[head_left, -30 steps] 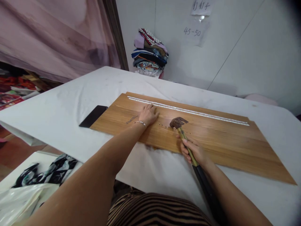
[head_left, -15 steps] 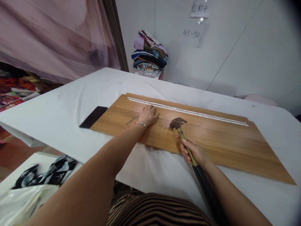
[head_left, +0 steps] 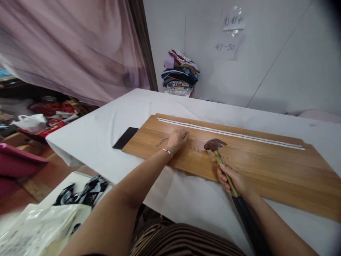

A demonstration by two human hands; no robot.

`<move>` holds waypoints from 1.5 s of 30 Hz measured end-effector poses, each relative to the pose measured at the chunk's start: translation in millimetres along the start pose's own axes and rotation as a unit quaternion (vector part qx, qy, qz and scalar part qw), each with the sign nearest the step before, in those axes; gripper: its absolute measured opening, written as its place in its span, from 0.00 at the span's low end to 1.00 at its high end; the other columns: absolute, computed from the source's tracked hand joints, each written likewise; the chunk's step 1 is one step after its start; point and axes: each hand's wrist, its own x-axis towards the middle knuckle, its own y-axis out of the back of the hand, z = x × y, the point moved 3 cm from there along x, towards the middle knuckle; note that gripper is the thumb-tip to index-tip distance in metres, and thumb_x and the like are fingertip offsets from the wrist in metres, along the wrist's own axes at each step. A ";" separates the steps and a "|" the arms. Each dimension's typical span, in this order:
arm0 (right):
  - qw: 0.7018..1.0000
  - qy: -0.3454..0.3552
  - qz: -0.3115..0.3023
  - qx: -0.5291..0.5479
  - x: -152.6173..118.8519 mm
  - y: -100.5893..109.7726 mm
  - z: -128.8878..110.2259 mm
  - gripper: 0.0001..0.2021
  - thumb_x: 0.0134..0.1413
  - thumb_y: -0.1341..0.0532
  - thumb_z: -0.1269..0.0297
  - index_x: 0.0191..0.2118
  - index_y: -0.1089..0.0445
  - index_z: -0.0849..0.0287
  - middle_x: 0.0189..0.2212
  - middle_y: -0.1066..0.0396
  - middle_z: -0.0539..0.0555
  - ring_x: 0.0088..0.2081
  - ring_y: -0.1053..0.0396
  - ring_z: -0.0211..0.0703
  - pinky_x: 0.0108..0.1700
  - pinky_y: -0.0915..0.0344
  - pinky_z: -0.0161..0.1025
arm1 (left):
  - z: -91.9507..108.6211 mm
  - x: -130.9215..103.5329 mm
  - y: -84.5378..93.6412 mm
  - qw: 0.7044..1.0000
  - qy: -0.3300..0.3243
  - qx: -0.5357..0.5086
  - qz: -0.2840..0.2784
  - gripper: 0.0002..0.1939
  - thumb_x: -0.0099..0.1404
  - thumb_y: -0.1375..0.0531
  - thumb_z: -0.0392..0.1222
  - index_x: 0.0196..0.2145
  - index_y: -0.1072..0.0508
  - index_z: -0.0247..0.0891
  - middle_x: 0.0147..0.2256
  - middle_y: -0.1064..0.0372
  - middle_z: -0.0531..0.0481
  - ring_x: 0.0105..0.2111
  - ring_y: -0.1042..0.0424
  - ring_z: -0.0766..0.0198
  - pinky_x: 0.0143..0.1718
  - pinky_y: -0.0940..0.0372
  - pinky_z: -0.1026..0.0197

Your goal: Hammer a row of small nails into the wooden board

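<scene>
Left hand [head_left: 178,140], flat on board [head_left: 266,167] moments ago, now curled; contents cannot be told. Right hand [head_left: 238,179] still grips hammer [head_left: 234,193]; striking seemingly paused.

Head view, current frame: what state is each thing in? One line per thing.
Right hand: closed around the hammer's handle
Left hand: fingers bent, at the board; grip unclear
Hammer: held, its head over the board
Board: lying flat on the table
Thin metal pieces: lying loose
White strips: laid lengthwise
Clothes: folded, stacked
Curtain: hanging
</scene>
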 end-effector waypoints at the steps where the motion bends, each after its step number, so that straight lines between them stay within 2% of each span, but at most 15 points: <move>1: 1.000 0.001 0.000 0.001 0.2 0.5 0.7 0.32 0.49 0.32 0.39 0.51 0.35 0.56 0.16 0.42 0.38 0.11 0.49 0.31 0.10 0.48 0.29 | -2.8 -5.2 5.8 1.000 0.010 -0.018 0.011 0.14 0.73 0.46 0.40 0.39 0.20 0.40 0.40 0.20 0.46 0.42 0.23 0.60 0.49 0.32 0.59; 5: 1.000 -0.002 -0.002 0.001 2.2 0.8 2.9 0.33 0.47 0.31 0.38 0.51 0.35 0.56 0.16 0.42 0.38 0.11 0.49 0.31 0.11 0.49 0.29 | -27.0 -28.4 37.7 0.993 0.104 -0.054 0.028 0.13 0.71 0.43 0.43 0.47 0.20 0.41 0.44 0.19 0.48 0.41 0.23 0.62 0.47 0.31 0.62; 7: 1.000 -0.006 -0.003 -0.002 3.3 0.5 3.5 0.33 0.46 0.31 0.38 0.51 0.35 0.56 0.16 0.42 0.38 0.11 0.49 0.31 0.10 0.49 0.29 | -42.9 -39.8 54.8 0.986 0.162 -0.039 0.015 0.14 0.69 0.42 0.43 0.48 0.20 0.40 0.43 0.19 0.47 0.41 0.23 0.61 0.47 0.31 0.62; 10: 1.000 -0.004 -0.004 -0.008 4.1 -0.1 2.7 0.33 0.46 0.31 0.37 0.50 0.35 0.56 0.16 0.42 0.38 0.11 0.49 0.31 0.11 0.48 0.29 | -60.3 -52.9 72.9 0.980 0.198 -0.008 -0.024 0.14 0.68 0.41 0.45 0.45 0.19 0.39 0.42 0.19 0.47 0.41 0.23 0.59 0.45 0.32 0.62; 14: 1.000 0.001 -0.004 -0.024 3.9 -1.7 -1.1 0.32 0.45 0.31 0.37 0.48 0.35 0.55 0.16 0.41 0.38 0.11 0.48 0.31 0.11 0.48 0.30 | -67.2 -60.1 78.8 0.976 0.211 0.022 -0.057 0.14 0.69 0.41 0.46 0.43 0.19 0.38 0.41 0.19 0.46 0.41 0.23 0.58 0.44 0.33 0.61; 19: 1.000 0.007 0.001 -0.020 3.8 -5.3 -5.4 0.34 0.42 0.30 0.38 0.49 0.36 0.55 0.15 0.43 0.37 0.11 0.50 0.31 0.10 0.49 0.29 | -58.0 -54.3 72.2 0.969 0.220 0.072 -0.082 0.14 0.70 0.42 0.44 0.46 0.19 0.38 0.49 0.21 0.43 0.48 0.24 0.56 0.48 0.34 0.61; 22: 1.000 0.006 -0.003 -0.023 4.1 -6.5 -5.8 0.35 0.41 0.30 0.38 0.48 0.37 0.56 0.15 0.42 0.37 0.11 0.50 0.31 0.10 0.48 0.30 | -51.6 -48.3 67.8 0.965 0.210 0.116 -0.111 0.14 0.69 0.43 0.40 0.45 0.19 0.39 0.52 0.22 0.42 0.51 0.24 0.55 0.49 0.33 0.61; 27: 1.000 0.016 -0.005 -0.026 5.0 -6.9 -5.9 0.34 0.42 0.31 0.38 0.48 0.37 0.56 0.15 0.42 0.37 0.11 0.49 0.31 0.10 0.48 0.29 | -49.2 -37.6 64.0 0.950 0.187 0.199 -0.149 0.17 0.70 0.47 0.37 0.48 0.20 0.37 0.50 0.22 0.39 0.50 0.23 0.52 0.48 0.30 0.58; 31: 0.999 0.026 -0.012 -0.020 5.5 -9.4 -8.2 0.31 0.43 0.31 0.39 0.46 0.36 0.56 0.15 0.42 0.37 0.11 0.49 0.31 0.11 0.49 0.30 | -45.8 -26.6 64.6 0.935 0.137 0.256 -0.206 0.18 0.69 0.48 0.32 0.49 0.21 0.33 0.49 0.23 0.34 0.50 0.22 0.51 0.49 0.30 0.55; 35: 0.999 0.030 -0.015 -0.011 5.8 -11.0 -9.9 0.30 0.44 0.32 0.40 0.45 0.36 0.56 0.15 0.42 0.37 0.11 0.48 0.32 0.11 0.49 0.30 | -36.4 -17.9 69.8 0.928 0.074 0.271 -0.246 0.17 0.68 0.48 0.30 0.46 0.21 0.31 0.49 0.23 0.33 0.51 0.23 0.50 0.52 0.31 0.54; 40: 0.999 0.035 -0.010 0.001 6.8 -10.1 -9.4 0.30 0.45 0.32 0.42 0.47 0.37 0.56 0.15 0.42 0.36 0.11 0.48 0.32 0.11 0.50 0.30 | -27.5 -12.9 77.8 0.919 0.005 0.272 -0.285 0.14 0.66 0.46 0.29 0.42 0.21 0.32 0.44 0.21 0.36 0.46 0.22 0.53 0.51 0.32 0.56; 45: 0.999 0.043 -0.020 -0.004 8.4 -9.5 -9.6 0.29 0.47 0.32 0.43 0.49 0.36 0.55 0.15 0.42 0.36 0.11 0.47 0.33 0.11 0.49 0.30 | -24.6 -9.8 79.7 0.905 -0.006 0.288 -0.313 0.13 0.66 0.46 0.29 0.41 0.22 0.32 0.43 0.21 0.37 0.44 0.22 0.54 0.49 0.32 0.57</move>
